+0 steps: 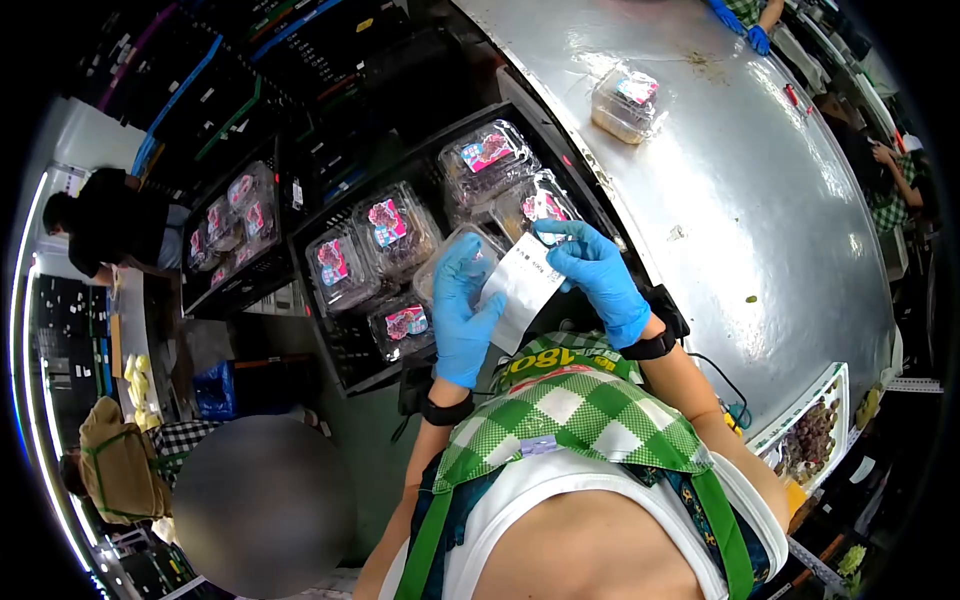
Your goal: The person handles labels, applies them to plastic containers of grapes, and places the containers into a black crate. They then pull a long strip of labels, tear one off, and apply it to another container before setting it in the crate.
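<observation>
A white printed paper label sheet [524, 288] is in front of my apron, between my two gloved hands. My right hand [603, 278], in a blue glove, pinches its upper right corner. My left hand [462, 318], also gloved, has its thumb over the sheet's left edge, with the fingers curled upward beside it. Just behind the hands, a clear plastic clamshell box [440, 268] is partly covered by my left fingers. Around it in a black crate [350, 375] are several clamshells with pink labels, such as one box [393, 228] holding dark fruit.
A metal table [700, 200] stretches to the right with one labelled clamshell [627, 102] on it. A white crate of grapes [808, 435] stands at its near right corner. Another black crate [240, 235] of clamshells stands left. Co-workers are at the left and far right.
</observation>
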The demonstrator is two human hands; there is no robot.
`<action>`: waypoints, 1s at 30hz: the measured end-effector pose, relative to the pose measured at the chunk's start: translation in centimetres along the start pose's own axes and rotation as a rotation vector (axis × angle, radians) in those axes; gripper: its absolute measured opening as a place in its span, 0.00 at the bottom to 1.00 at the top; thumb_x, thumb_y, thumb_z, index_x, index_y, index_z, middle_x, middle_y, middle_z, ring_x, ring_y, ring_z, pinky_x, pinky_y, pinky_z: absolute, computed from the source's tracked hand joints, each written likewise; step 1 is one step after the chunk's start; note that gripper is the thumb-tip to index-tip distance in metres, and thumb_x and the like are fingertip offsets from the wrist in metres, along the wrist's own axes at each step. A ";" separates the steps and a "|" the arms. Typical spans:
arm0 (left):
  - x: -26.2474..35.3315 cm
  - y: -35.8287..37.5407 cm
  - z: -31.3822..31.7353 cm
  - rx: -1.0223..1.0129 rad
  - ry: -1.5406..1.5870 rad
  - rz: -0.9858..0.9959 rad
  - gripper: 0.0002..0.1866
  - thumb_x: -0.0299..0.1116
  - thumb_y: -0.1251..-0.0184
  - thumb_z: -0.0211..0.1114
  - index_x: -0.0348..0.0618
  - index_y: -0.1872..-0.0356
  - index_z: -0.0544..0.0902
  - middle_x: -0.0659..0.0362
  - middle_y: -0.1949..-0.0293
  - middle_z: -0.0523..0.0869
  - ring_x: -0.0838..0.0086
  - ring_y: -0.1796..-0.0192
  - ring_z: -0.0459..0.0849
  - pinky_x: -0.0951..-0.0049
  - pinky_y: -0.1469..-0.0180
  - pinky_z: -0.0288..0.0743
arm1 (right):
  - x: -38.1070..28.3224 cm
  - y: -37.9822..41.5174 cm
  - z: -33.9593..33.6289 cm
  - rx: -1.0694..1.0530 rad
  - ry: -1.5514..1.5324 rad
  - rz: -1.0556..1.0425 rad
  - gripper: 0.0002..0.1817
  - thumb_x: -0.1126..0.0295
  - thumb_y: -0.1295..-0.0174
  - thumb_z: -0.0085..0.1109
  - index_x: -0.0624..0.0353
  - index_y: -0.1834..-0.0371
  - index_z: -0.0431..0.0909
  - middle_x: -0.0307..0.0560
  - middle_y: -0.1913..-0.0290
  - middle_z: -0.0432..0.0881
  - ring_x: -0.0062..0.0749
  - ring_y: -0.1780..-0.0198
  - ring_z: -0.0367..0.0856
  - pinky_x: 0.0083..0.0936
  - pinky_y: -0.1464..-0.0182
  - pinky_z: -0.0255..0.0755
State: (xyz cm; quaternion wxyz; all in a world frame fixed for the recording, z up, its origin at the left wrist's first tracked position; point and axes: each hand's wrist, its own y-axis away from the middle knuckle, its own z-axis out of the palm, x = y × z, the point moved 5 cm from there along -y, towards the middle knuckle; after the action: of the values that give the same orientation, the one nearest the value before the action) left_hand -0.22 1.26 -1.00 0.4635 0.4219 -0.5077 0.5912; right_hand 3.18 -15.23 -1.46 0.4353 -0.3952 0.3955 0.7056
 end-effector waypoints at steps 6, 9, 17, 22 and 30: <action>0.0 1.3 -0.1 0.144 -0.367 0.098 0.26 0.20 0.53 0.62 0.40 0.48 0.68 0.58 0.51 0.73 0.73 0.48 0.70 0.74 0.46 0.64 | 1.4 -0.1 -0.8 0.224 -0.148 -0.240 0.29 0.80 0.51 0.54 0.61 0.43 0.59 0.35 0.73 0.73 0.14 0.73 0.69 0.10 0.66 0.64; -1.4 2.6 1.6 0.142 0.016 -0.100 0.26 0.22 0.50 0.63 0.38 0.47 0.66 0.57 0.52 0.73 0.74 0.51 0.73 0.76 0.49 0.67 | 2.7 -0.1 1.2 0.122 -0.229 -0.197 0.35 0.82 0.52 0.53 0.61 0.39 0.49 0.43 0.65 0.74 0.20 0.67 0.73 0.15 0.63 0.68; -0.8 4.4 -1.8 0.388 -0.231 0.054 0.10 0.26 0.46 0.60 0.38 0.61 0.76 0.60 0.65 0.77 0.79 0.63 0.74 0.80 0.59 0.69 | 4.2 0.7 7.0 -0.169 -0.187 -0.021 0.33 0.84 0.50 0.51 0.60 0.39 0.52 0.47 0.52 0.69 0.24 0.58 0.73 0.19 0.58 0.71; 0.5 5.2 -4.1 0.485 -0.296 0.140 0.03 0.26 0.46 0.59 0.39 0.70 0.78 0.61 0.71 0.76 0.79 0.69 0.73 0.80 0.64 0.68 | 5.5 0.8 8.6 -0.451 -0.002 0.154 0.28 0.83 0.49 0.51 0.61 0.42 0.58 0.42 0.57 0.73 0.21 0.64 0.73 0.17 0.60 0.70; 1.6 5.9 -6.1 0.484 -0.501 0.167 0.07 0.29 0.47 0.61 0.38 0.77 0.72 0.59 0.80 0.70 0.76 0.77 0.68 0.77 0.72 0.65 | 1.7 1.0 10.6 -0.485 0.576 -0.362 0.19 0.77 0.52 0.60 0.61 0.54 0.71 0.40 0.57 0.74 0.19 0.60 0.71 0.16 0.57 0.68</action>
State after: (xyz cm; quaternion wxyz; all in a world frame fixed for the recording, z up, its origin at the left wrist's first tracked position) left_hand -6.50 7.16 -1.43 0.1614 0.6083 -0.4838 0.6082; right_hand -0.52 -5.48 1.22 0.3182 -0.7306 0.2474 0.5511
